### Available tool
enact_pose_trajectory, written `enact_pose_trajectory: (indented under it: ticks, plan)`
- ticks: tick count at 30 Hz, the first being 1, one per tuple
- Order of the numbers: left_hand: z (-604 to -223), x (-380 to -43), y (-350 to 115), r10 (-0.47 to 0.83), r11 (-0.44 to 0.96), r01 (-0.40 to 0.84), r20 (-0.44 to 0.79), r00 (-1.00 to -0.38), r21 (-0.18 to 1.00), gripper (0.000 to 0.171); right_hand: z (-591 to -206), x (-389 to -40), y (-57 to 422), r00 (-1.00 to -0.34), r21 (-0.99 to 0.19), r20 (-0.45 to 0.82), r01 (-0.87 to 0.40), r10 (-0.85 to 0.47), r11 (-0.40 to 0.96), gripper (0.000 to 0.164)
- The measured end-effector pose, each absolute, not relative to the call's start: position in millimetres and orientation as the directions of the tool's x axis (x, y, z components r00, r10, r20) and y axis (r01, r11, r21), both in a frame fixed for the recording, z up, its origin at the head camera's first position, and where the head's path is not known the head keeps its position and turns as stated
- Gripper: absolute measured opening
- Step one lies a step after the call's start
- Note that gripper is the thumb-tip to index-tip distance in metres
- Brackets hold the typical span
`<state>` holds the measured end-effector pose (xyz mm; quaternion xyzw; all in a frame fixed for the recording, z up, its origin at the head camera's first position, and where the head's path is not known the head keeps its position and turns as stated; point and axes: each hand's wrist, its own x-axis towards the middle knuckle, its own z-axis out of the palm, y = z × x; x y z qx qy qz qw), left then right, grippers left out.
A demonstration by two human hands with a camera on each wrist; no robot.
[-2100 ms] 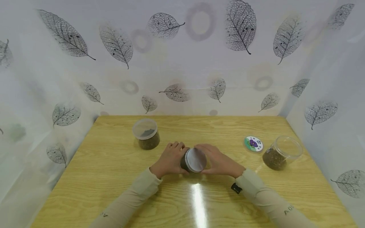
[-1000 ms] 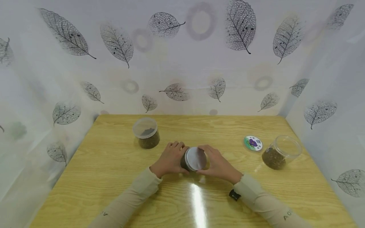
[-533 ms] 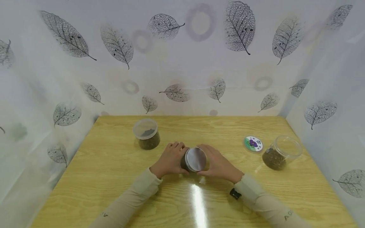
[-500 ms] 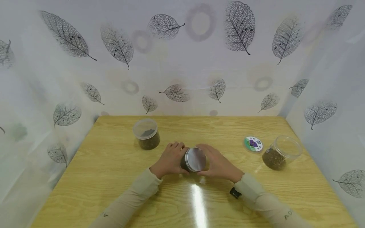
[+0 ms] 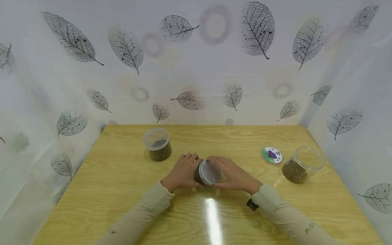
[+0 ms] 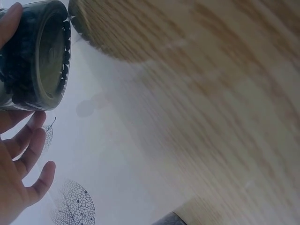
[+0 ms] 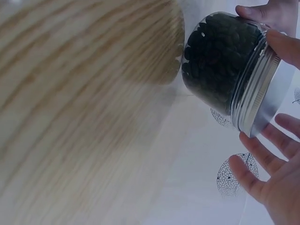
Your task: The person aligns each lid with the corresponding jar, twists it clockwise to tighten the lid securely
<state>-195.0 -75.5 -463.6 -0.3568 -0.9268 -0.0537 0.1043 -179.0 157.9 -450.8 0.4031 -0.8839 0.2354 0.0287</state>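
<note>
A clear jar point(image 7: 220, 56) of small dark beans or seeds has a silver screw lid point(image 5: 211, 172). It is between my hands at the middle of the table and leans slightly. My left hand point(image 5: 183, 171) holds the jar's body from the left, thumb in front and fingers behind. From the right, my right hand point(image 5: 234, 173) grips the lid's rim between thumb and fingers; the right wrist view shows some fingers point(image 7: 269, 145) spread beside it. The jar's base point(image 6: 51, 58) shows in the left wrist view; whether it touches the table I cannot tell.
A lidded jar point(image 5: 160, 151) of brown grains stands at the back left. At the right is an uncapped clear jar point(image 5: 295, 170) of brown bits, with a round lid point(image 5: 272, 155) bearing a purple flower beside it. A leaf-print curtain surrounds the wooden table point(image 5: 116, 170).
My right hand has shifted its hold back and forth around the lid's rim, and its wrist has risen slightly since a second ago. The left hand and the jar stay in place.
</note>
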Motion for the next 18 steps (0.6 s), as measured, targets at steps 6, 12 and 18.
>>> enact_pose_trajectory:
  ticks: [6,12,18]
  plan:
    - [-464.6,-195.6,-74.7,0.650,0.741,0.671,0.236,-0.723,0.013,0.093,-452.1,-176.7,155.9,-0.719,-0.415,0.246,-0.684,-0.650,0.599,0.088]
    - [-465.5,-195.6,-74.0,0.644,0.745,0.667,0.236,-0.727,0.019,0.094,-452.5,-173.8,152.6,-0.744,-0.411,0.273,-0.663,-0.609,0.626,0.086]
    - [-465.6,-195.3,-73.2,0.643,0.746,0.665,0.238,-0.727,0.017,0.092,-455.0,-172.1,149.7,-0.775,-0.433,0.277,-0.629,-0.568,0.646,0.086]
